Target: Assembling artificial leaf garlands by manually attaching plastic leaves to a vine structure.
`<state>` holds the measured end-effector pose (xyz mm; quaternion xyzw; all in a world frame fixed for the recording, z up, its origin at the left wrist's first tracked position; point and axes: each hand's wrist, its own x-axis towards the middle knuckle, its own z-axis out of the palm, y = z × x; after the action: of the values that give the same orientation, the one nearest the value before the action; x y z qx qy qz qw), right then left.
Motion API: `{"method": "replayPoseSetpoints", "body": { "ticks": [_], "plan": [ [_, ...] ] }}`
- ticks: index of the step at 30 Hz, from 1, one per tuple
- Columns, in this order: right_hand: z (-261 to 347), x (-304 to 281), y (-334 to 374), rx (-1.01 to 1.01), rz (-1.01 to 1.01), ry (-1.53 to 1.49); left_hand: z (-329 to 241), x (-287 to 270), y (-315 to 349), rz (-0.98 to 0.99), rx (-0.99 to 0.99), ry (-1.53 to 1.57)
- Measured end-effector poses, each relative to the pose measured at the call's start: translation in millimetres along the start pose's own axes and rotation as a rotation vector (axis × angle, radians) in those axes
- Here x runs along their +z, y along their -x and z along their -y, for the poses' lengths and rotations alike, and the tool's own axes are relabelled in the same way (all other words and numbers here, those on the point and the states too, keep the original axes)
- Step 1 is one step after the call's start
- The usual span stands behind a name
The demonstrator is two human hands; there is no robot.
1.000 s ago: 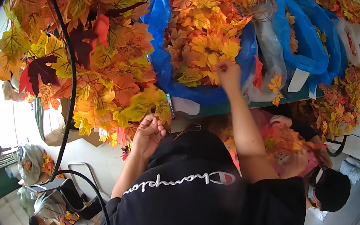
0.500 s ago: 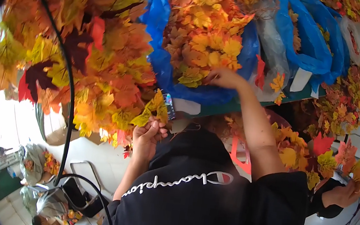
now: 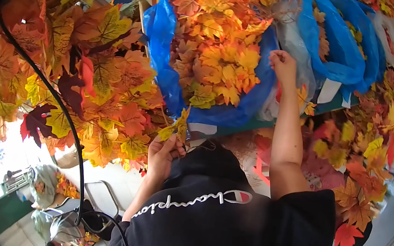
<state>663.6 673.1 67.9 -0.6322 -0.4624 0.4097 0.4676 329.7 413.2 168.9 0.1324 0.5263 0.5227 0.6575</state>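
Observation:
My left hand point(image 3: 163, 157) is pinched round the lower end of a yellow-green artificial leaf sprig point(image 3: 176, 126), which stands up from the fingertips in front of my chest. My right hand point(image 3: 283, 67) is raised at the right side of the blue plastic bag point(image 3: 255, 106), its fingers curled together. Whatever may be between those fingers is too small to make out. Inside the bag lies a heap of orange and yellow artificial maple leaves point(image 3: 219, 45), a little left of my right hand.
A big bunch of autumn leaves point(image 3: 106, 84) hangs on the left, with a black cable point(image 3: 71, 127) crossing it. More blue bags point(image 3: 337, 67) stand on the right, above further leaf branches point(image 3: 370, 159). A metal-framed chair point(image 3: 103, 190) is at the lower left.
My right hand has moved up and right, away from the leaves in the bag. The left hand keeps its sprig, slightly shifted. At right, the other person's hand has gone from sight.

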Motion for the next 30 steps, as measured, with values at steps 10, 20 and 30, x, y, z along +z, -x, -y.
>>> {"method": "replayPoseSetpoints", "body": {
  "ticks": [10, 20, 30],
  "plan": [
    [9, 207, 51, -0.444, 0.395, 0.2, -15, 0, 0, -0.059, 0.016, -0.054],
    [-104, 443, 73, -0.207, 0.682, -0.663, -16, 15, -10, -0.021, -0.027, -0.1],
    [-58, 401, 118, -0.261, 0.854, -0.048, -12, -5, 5, -0.111, -0.002, -0.04]
  ]
}}
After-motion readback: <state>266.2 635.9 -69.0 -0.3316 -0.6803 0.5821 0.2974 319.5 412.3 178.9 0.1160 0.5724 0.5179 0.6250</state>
